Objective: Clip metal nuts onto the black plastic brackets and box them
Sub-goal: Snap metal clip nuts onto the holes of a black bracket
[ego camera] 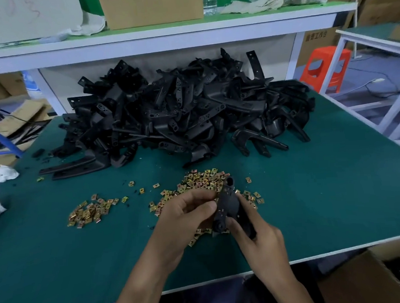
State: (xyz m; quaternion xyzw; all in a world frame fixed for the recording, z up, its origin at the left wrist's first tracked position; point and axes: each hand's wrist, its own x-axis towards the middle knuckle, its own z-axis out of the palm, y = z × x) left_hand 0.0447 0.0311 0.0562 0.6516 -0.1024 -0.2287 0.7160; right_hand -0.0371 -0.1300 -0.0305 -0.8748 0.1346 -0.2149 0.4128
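A black plastic bracket [228, 203] is held just above the main heap of metal nuts [203, 181] at the near middle of the table [324, 178]. It is gripped round its lower end by the right hand [258, 239], so that its edge is offered to the left hand [186, 213], whose thumb and fingers are pinched against it. This is probably to press a nut on, though none can be made out there. The pile of brackets [180, 110] is kept behind within reach, and a cardboard box [366, 279] below the table's near right edge is likely meant for finished pieces.
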